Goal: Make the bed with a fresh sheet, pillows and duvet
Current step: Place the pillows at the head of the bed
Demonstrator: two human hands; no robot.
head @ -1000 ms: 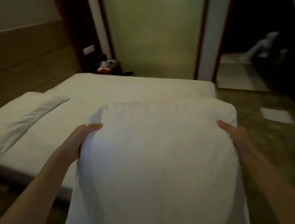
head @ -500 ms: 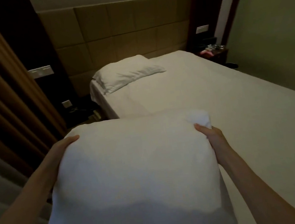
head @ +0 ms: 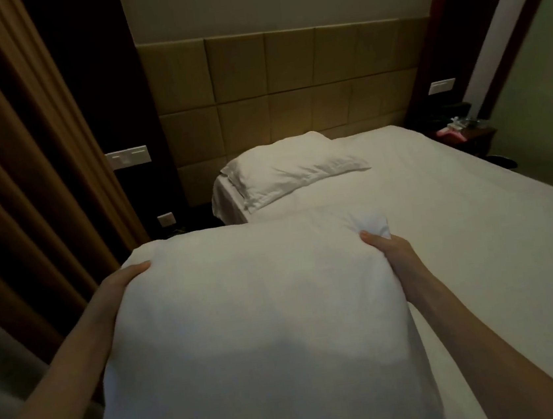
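Observation:
I hold a large white pillow (head: 256, 318) in front of me, over the near left part of the bed. My left hand (head: 123, 282) grips its upper left corner, and my right hand (head: 388, 253) grips its upper right corner, where the fabric bunches. The bed (head: 459, 223) is covered with a smooth white sheet. A second white pillow (head: 289, 168) lies at the head of the bed on the left side, against the padded headboard (head: 289, 90).
Brown curtains (head: 22, 169) hang along the left. A narrow dark gap with wall sockets (head: 128, 157) lies between the curtains and the bed. A nightstand (head: 466, 132) with small items stands at the far right of the headboard.
My view has swung from the foot of the bed toward the headboard. The pillow stays in both hands and is now closer to the head of the bed.

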